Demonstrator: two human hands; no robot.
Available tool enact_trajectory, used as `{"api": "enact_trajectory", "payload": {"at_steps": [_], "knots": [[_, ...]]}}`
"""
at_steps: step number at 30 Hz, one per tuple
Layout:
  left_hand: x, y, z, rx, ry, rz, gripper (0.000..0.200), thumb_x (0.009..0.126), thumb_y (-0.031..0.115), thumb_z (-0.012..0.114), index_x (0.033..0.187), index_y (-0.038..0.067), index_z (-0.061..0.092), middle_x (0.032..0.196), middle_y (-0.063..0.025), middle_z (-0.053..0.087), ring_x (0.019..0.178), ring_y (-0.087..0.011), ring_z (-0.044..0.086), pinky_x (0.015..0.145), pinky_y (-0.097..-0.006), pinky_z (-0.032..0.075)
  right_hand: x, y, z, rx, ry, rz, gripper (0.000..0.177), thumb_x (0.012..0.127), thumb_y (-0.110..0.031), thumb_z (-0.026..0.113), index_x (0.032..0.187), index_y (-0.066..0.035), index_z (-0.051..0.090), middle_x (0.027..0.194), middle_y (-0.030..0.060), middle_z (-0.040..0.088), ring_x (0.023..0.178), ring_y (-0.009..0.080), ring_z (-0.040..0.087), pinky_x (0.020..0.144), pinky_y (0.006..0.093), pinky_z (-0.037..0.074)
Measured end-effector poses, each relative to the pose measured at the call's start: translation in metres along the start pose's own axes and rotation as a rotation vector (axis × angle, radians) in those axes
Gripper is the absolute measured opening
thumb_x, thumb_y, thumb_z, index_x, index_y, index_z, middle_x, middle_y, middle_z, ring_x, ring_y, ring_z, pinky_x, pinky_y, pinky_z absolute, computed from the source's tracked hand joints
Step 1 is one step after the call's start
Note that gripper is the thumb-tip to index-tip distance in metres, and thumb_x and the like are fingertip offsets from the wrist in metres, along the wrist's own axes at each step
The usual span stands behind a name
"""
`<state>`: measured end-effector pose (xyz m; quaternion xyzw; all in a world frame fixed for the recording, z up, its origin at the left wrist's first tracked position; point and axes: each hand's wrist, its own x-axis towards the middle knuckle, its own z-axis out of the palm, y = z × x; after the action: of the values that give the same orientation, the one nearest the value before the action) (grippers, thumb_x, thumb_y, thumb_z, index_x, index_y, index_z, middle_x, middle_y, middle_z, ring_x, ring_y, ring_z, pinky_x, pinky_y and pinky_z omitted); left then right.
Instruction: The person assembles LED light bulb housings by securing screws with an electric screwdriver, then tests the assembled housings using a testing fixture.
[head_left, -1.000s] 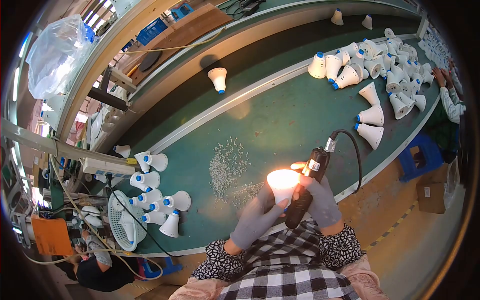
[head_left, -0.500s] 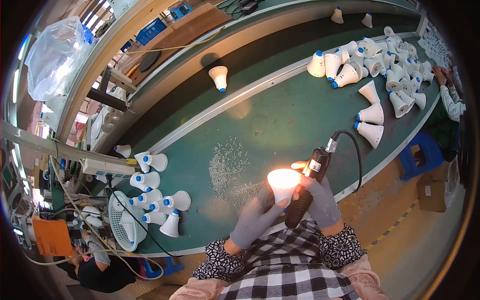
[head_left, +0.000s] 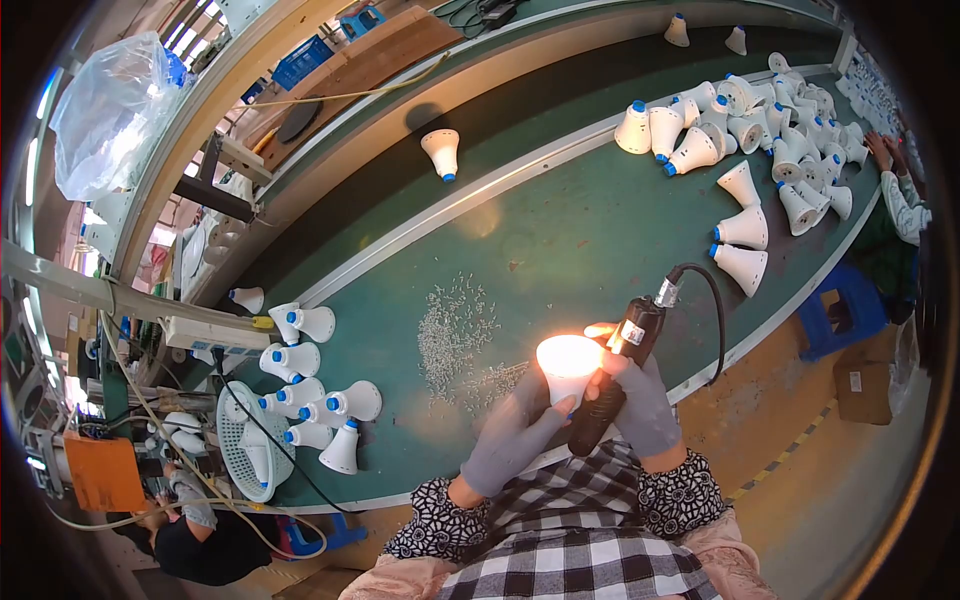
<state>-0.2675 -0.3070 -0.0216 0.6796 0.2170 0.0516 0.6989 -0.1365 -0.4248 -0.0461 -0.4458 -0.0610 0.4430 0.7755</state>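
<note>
A white cone-shaped lamp housing (head_left: 567,366) glows brightly at its wide upper end, near the front edge of the green table (head_left: 560,260). My left hand (head_left: 515,440), in a grey fingerless glove, is closed around its lower left side. My right hand (head_left: 640,395), gloved alike, is wrapped round a black electric screwdriver (head_left: 622,370), with fingertips also touching the housing's right side. The tool slants, its cable end up. Left of the lamp, many tiny screws (head_left: 450,335) lie scattered.
White housings with blue ends pile up at the right (head_left: 790,130). Several others lie left, by a pale basket (head_left: 250,445). One housing (head_left: 440,153) is on the dark belt (head_left: 370,190). A co-worker's hands (head_left: 884,152) show far right; another person (head_left: 215,545) is lower left.
The housings on the dark belt have shifted slightly to the right. My hands, the lit lamp and the screwdriver are almost unmoved.
</note>
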Motion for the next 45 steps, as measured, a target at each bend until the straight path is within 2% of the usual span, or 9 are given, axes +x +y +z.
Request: {"api": "enact_trajectory", "payload": {"at_steps": [1,6,12,14,18,27,31,35,45], "knots": [[-0.001,-0.003,-0.001,-0.007,-0.004,-0.016,0.050,0.098,0.014,0.056,0.142,-0.002,0.038,0.117,-0.0136,0.063,0.100,-0.0157,0.063,0.080,-0.0301,0.055,0.000,-0.001,0.002,-0.003,0.011,-0.008,0.045,0.088,-0.022,0.062,0.124,0.003,0.052,0.072,0.0042,0.055,0.068,0.0136,0.057,0.067,0.0267,0.047],[-0.005,0.003,0.001,0.039,0.029,-0.071,0.048,0.097,0.015,0.057,0.139,-0.002,0.040,0.114,-0.0153,0.065,0.095,-0.0165,0.066,0.078,-0.0309,0.055,-0.001,-0.001,0.003,-0.007,0.006,-0.009,0.047,0.087,-0.022,0.064,0.124,0.003,0.052,0.073,0.0047,0.056,0.068,0.0142,0.058,0.067,0.0273,0.047],[-0.004,-0.005,-0.003,0.166,0.017,-0.137,0.051,0.095,0.017,0.061,0.137,-0.005,0.041,0.110,-0.0195,0.066,0.095,-0.0246,0.067,0.077,-0.0347,0.053,-0.003,-0.002,0.005,0.010,0.015,-0.001,0.048,0.086,-0.024,0.065,0.124,0.002,0.051,0.074,0.0055,0.057,0.068,0.0149,0.059,0.067,0.0283,0.047],[-0.005,-0.002,-0.001,0.214,0.035,-0.027,0.052,0.095,0.017,0.061,0.137,-0.006,0.041,0.109,-0.0197,0.066,0.096,-0.0251,0.067,0.079,-0.0354,0.052,-0.003,-0.001,0.003,0.008,0.013,-0.007,0.049,0.086,-0.024,0.065,0.124,0.002,0.051,0.073,0.0058,0.058,0.067,0.0153,0.059,0.067,0.0287,0.048],[-0.006,-0.011,-0.002,0.173,0.035,0.053,0.052,0.095,0.016,0.061,0.137,-0.006,0.041,0.109,-0.0196,0.065,0.097,-0.0251,0.066,0.082,-0.0349,0.051,-0.003,0.000,0.001,0.022,0.007,-0.005,0.049,0.085,-0.025,0.066,0.124,0.002,0.052,0.072,0.0064,0.059,0.066,0.0159,0.060,0.065,0.0295,0.050],[-0.006,0.002,-0.002,0.251,0.041,-0.037,0.051,0.095,0.017,0.061,0.136,-0.007,0.042,0.109,-0.0198,0.065,0.095,-0.0245,0.067,0.081,-0.0338,0.051,-0.002,0.002,0.003,0.018,0.012,-0.024,0.048,0.086,-0.024,0.065,0.124,0.002,0.053,0.073,0.0058,0.058,0.065,0.0151,0.059,0.065,0.0292,0.050],[-0.004,0.010,-0.003,0.293,0.022,-0.023,0.051,0.095,0.017,0.061,0.136,-0.006,0.042,0.111,-0.0178,0.065,0.099,-0.0195,0.065,0.084,-0.0310,0.050,-0.001,0.004,0.001,0.053,-0.017,-0.042,0.045,0.086,-0.021,0.065,0.123,0.002,0.053,0.073,0.0048,0.058,0.065,0.0142,0.059,0.063,0.0279,0.049],[-0.002,0.006,0.003,-0.104,0.012,-0.084,0.050,0.097,0.016,0.059,0.138,-0.004,0.040,0.121,-0.0131,0.061,0.109,-0.0143,0.058,0.094,-0.0307,0.048,0.001,-0.003,0.003,0.073,0.039,0.071,0.042,0.085,-0.017,0.069,0.121,0.001,0.055,0.072,0.0026,0.059,0.063,0.0112,0.060,0.061,0.0256,0.048],[-0.002,0.011,0.004,-0.166,-0.008,-0.123,0.052,0.096,0.013,0.060,0.141,-0.003,0.038,0.125,-0.0110,0.057,0.115,-0.0139,0.054,0.099,-0.0311,0.045,0.002,-0.002,0.001,0.093,0.044,0.074,0.042,0.085,-0.016,0.069,0.121,0.000,0.055,0.072,0.0030,0.059,0.062,0.0119,0.060,0.060,0.0262,0.049]]}}
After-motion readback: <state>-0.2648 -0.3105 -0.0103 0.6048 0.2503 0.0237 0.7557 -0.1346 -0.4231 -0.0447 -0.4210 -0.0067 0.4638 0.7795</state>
